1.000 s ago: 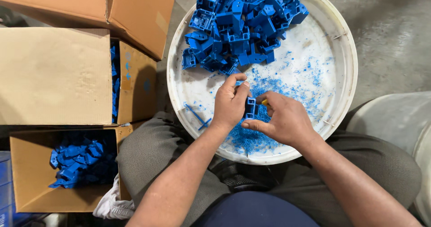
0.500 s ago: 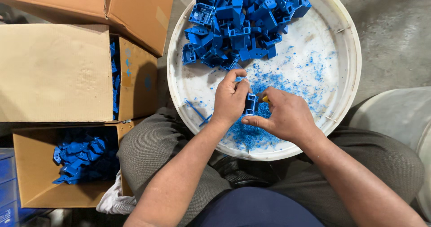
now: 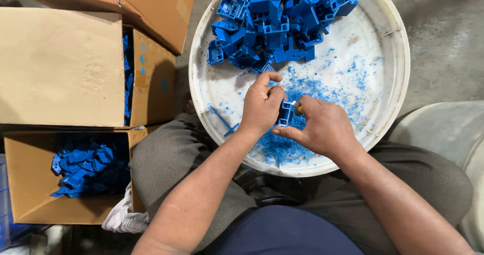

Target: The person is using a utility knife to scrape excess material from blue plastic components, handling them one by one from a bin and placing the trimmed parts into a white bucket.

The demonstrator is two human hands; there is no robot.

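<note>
I held one small blue plastic part (image 3: 285, 115) between both hands above the near half of the round white tray (image 3: 398, 68) that rested on my lap. The fingers of my left hand (image 3: 262, 106) were curled and pressed together around the part's left side, pinching it firmly; my right hand (image 3: 322, 126) closed on its right side, thumb underneath, and gripped a small tool with a yellowish end (image 3: 297, 108) whose tip lay against the part. Whether that tip was a blade could not be determined from the view. The principal risk, in my judgement, was a slip of the tool: the tip pointed toward my left fingers, which sat just beside it, so excess force on a stubborn edge could have driven it into them. A second risk was loss of grip, because the part was small and mostly covered by my fingers; it would then have dropped into the blue shavings (image 3: 282, 146) directly beneath and been slow to recover. A third was the tray itself: it was balanced on my thighs with the heavy pile of blue parts (image 3: 277, 23) at the far side, so a shift of my legs could have tipped it. The open cardboard box of blue parts (image 3: 83, 166) stood to my left, well apart from my hands.
</note>
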